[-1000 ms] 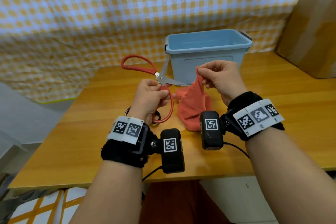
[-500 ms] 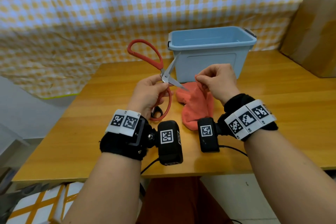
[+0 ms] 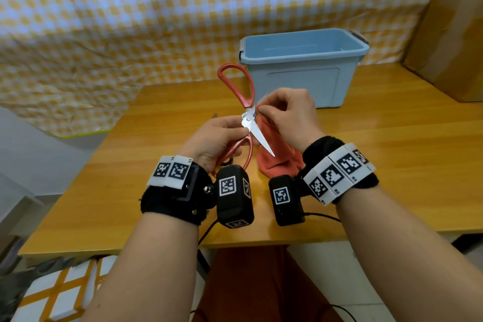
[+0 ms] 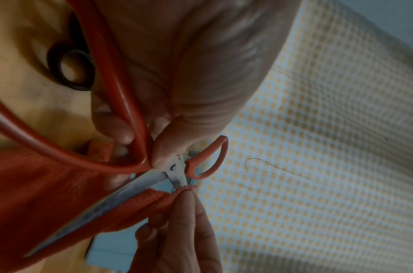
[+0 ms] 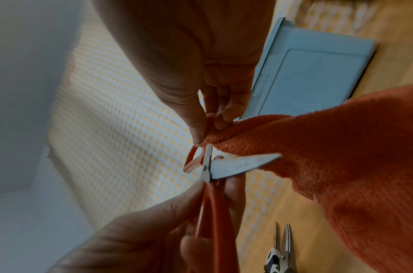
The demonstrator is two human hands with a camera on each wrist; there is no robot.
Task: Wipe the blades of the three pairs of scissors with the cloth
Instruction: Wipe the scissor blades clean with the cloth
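Above the near edge of the wooden table (image 3: 392, 154), our left hand (image 3: 214, 138) grips the lower loop of the red-handled steel scissors (image 3: 248, 123), blades spread wide. Our right hand (image 3: 287, 115) pinches a fold of the orange terry cloth (image 3: 277, 162) over the upper blade near the pivot; the cloth's lower end rests on the table. Beside it lies a second pair, black-handled scissors (image 5: 281, 253). Behind stands a pale blue plastic bin (image 3: 303, 70), then a yellow-checked curtain (image 3: 130, 8).
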